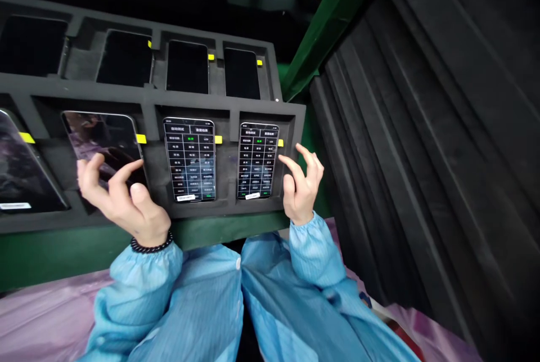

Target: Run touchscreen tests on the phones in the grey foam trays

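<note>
My left hand [122, 199] hovers over a dark-screened smartphone [105, 131], its fingers spread and curled round the phone's lower part; whether they touch it I cannot tell. At the right end of the front foam tray [230, 210], my right hand [302, 184] is beside a lit smartphone [258, 162], index finger near its right edge, fingers apart. Another lit smartphone [189, 162] lies between the hands. Both lit screens show a grid of menu cells with Chinese text, one cell green. Yellow tabs stick out at the phones' right sides.
Behind stands a second foam tray [158, 32] with several dark phones. At far left lies one more dark phone [25, 165]. A green metal post [329, 24] rises at the right, next to a tall stack of black foam trays [400, 153]. The green bench edge [211, 229] runs in front.
</note>
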Demonstrator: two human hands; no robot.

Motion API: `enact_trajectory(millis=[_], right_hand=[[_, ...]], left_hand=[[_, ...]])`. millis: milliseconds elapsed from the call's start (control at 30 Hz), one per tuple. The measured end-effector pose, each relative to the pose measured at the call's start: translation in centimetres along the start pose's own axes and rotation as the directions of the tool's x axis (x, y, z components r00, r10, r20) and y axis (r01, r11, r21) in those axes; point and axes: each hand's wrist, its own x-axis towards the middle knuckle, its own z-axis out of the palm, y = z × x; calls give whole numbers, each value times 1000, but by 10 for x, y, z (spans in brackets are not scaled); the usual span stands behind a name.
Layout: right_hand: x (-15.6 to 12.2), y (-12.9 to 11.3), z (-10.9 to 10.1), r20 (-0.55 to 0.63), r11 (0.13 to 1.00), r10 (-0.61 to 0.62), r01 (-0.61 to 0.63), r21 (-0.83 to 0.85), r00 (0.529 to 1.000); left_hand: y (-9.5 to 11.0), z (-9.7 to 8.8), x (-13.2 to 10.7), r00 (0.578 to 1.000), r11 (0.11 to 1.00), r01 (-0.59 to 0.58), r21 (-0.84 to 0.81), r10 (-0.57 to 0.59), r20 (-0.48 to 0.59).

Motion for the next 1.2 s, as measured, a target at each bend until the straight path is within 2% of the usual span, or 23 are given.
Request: enact_trajectory(millis=[133,233,333,433,533,633,733,800,867,967,1100,1200], right_hand=[[17,-1,15,-13,997,-34,34,-71,999],[18,0,19,5,994,-44,44,-104,999],[16,1,19,-30,996,-58,55,-73,998],[15,3,18,-71,996,-80,77,-48,994],[16,5,20,-20,994,-92,91,-61,996],[18,5,22,35,994,-91,93,-60,995],[18,5,22,-30,996,-84,83,-20,996],[16,5,20,-92,997,-77,78,6,993],[11,4,18,-129,997,-66,72,36,989],[0,0,13,-119,995,-39,50,83,992],[-17,-6,13,-74,993,-36,43,106,997],[-27,-7,14,-74,991,-59,67,115,996]], left_hand=[[1,1,-1,1000,1000,-9,8,9,0],[2,1,-4,1000,1000,-20,7,21,-20],[4,1,-6,998,998,-65,17,66,-23],[7,3,-4,979,985,-173,14,170,109],[13,10,3,925,966,-257,23,239,296],[19,20,11,875,949,-313,34,275,398],[24,27,17,836,937,-347,44,288,467],[24,25,17,855,942,-334,41,285,434],[21,17,15,895,952,-304,41,271,354],[12,1,6,932,962,-268,47,247,267],[-1,-19,-12,947,980,-196,45,177,270],[-6,-32,-26,936,981,-186,50,162,314]])
